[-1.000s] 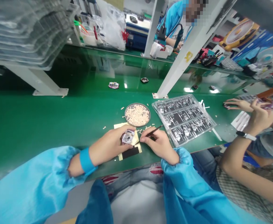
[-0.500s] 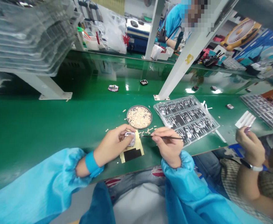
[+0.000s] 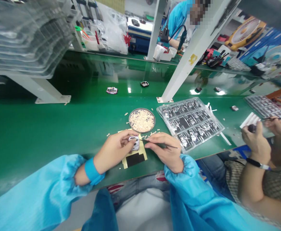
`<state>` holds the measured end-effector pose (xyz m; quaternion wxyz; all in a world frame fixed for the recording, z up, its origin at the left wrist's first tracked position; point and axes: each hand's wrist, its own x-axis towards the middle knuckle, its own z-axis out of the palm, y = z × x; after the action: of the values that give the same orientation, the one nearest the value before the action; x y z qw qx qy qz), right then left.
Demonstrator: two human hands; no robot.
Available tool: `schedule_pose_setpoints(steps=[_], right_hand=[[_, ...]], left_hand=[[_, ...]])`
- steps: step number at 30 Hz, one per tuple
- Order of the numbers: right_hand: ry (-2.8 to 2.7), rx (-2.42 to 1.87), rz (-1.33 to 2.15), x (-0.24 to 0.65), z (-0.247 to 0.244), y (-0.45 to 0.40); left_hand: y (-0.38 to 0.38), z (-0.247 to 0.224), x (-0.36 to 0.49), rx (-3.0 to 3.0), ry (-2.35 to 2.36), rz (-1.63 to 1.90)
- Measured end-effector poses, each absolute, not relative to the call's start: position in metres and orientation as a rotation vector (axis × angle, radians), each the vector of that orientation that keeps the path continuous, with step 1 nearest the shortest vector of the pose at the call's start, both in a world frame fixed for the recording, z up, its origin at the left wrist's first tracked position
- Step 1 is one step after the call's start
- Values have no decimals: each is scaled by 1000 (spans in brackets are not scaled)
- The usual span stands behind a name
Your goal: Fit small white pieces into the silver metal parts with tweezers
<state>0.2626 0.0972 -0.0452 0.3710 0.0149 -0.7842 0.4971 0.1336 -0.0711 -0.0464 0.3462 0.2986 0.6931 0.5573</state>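
Observation:
My left hand grips a small rounded-square watch case, pale-rimmed with its open side facing up, thumb over its near edge. Under it lies a yellow sheet with a black patch near its front end. Between the thumb and fingers of my right hand is a pair of thin dark tweezers. Their tip reaches the right edge of the watch case; whether it holds a part is too small to tell. Just beyond my hands stands a round dish of small pale pieces.
Loose pale pieces lie around the dish. To the right is a clear tray of small electronic parts. Two watch cases, one pinkish and one black, sit farther back. White shelf posts rise from the bench; a co-worker's hands work at right.
My right hand has moved left, bringing the tweezers to the watch case. My left hand keeps its hold. At right, the co-worker's hands have come closer together around a dark object.

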Motion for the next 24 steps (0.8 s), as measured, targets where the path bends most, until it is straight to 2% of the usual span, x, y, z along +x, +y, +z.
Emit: schedule_pose_setpoints(steps=[9, 19, 24], right_hand=[[-2048, 72, 1190, 263, -42, 95], [-1985, -233, 1476, 265, -48, 98], [-2005, -206, 1516, 266, -46, 99]], left_hand=[[-71, -46, 134, 845, 1880, 1399], [-77, -34, 133, 941, 2066, 1293], [-78, -35, 130, 1024, 2119, 1282]])
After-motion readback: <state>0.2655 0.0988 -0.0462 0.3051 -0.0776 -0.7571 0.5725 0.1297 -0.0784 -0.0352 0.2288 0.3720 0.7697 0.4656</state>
